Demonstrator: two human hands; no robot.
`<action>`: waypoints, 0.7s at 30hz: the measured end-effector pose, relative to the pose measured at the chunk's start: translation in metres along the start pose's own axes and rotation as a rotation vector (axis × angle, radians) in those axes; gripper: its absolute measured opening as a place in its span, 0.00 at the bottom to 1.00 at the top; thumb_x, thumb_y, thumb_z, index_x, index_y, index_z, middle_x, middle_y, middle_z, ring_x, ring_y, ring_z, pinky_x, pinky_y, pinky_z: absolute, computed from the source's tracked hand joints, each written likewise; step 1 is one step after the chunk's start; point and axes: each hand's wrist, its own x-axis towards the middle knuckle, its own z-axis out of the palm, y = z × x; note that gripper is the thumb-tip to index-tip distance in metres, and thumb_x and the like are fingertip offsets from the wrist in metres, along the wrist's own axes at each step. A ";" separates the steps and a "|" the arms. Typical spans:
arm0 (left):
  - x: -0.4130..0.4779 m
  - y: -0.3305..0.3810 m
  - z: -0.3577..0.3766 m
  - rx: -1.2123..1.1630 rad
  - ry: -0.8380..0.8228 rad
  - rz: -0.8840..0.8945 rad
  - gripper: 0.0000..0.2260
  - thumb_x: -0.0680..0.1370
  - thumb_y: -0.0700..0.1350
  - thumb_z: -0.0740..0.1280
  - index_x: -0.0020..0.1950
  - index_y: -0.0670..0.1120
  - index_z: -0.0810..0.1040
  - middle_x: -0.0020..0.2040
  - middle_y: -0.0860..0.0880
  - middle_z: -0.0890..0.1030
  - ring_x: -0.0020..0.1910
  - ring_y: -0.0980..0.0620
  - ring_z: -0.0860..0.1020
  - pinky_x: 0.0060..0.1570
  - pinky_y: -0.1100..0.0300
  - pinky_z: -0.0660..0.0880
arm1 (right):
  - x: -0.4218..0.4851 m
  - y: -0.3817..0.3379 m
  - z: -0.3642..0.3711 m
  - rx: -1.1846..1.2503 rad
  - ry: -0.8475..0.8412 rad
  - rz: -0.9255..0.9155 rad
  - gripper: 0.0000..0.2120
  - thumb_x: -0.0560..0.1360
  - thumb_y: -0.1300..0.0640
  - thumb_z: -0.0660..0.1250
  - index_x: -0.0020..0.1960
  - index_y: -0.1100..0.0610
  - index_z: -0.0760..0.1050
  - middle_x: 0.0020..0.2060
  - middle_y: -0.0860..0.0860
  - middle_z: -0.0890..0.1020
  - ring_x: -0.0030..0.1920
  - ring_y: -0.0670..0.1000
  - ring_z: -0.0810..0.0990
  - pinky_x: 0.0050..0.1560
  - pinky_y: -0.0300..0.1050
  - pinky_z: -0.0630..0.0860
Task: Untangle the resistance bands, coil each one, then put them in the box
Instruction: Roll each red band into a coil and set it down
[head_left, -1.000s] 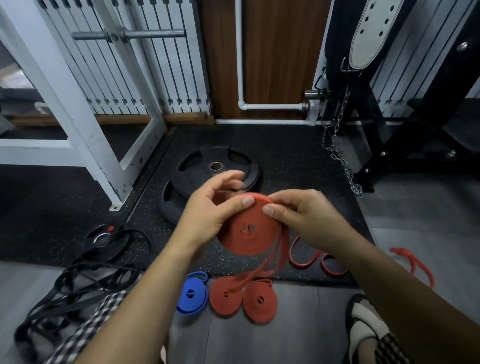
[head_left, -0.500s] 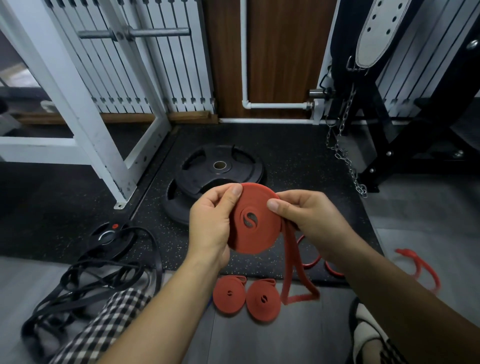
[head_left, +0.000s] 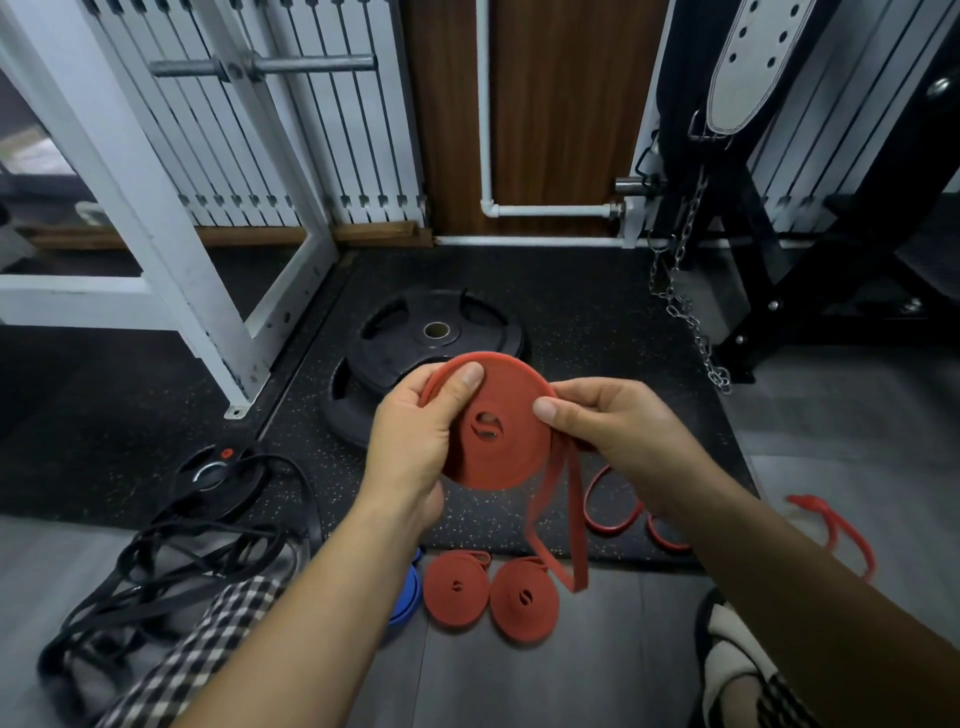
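Two hands hold one red coil (head_left: 497, 426) in the air above the weight plate (head_left: 435, 332), with a loose tail (head_left: 558, 519) not yet wound in.

Left of the coil, the black bands (head_left: 171, 551) lie tangled on the floor; the left hand (head_left: 415, 441) grips the coil's left edge, thumb on its face. If this thumb lets go, I think the turns can spring open and the coil unwinds. Below the coil, two finished red coils (head_left: 491, 592) and a blue coil (head_left: 405, 592) lie on the floor, and the hanging tail may catch on them. Right of the coil, the right hand (head_left: 613, 431) pinches its right edge, and loose red bands (head_left: 613, 509) lie beyond. Free room is around the coil in the air. The box is not visible.
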 end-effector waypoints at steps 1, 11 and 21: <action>-0.001 -0.001 0.001 -0.013 0.015 -0.003 0.02 0.73 0.45 0.69 0.40 0.49 0.79 0.34 0.52 0.81 0.35 0.55 0.79 0.34 0.61 0.77 | 0.000 0.003 0.002 0.024 0.010 0.008 0.06 0.74 0.60 0.67 0.49 0.57 0.81 0.41 0.54 0.85 0.41 0.49 0.84 0.46 0.43 0.81; 0.009 0.011 -0.011 0.259 -0.302 0.016 0.08 0.64 0.49 0.73 0.39 0.48 0.79 0.32 0.53 0.79 0.30 0.58 0.75 0.32 0.63 0.71 | -0.001 -0.001 -0.012 -0.405 0.026 -0.138 0.06 0.75 0.58 0.66 0.50 0.53 0.80 0.39 0.51 0.84 0.41 0.49 0.83 0.44 0.43 0.80; 0.006 -0.005 -0.004 0.363 -0.183 0.269 0.04 0.71 0.42 0.72 0.38 0.49 0.80 0.35 0.55 0.80 0.38 0.58 0.77 0.42 0.61 0.75 | -0.003 0.000 -0.007 -0.126 -0.061 -0.036 0.07 0.72 0.62 0.68 0.50 0.58 0.78 0.38 0.49 0.85 0.39 0.45 0.84 0.40 0.35 0.78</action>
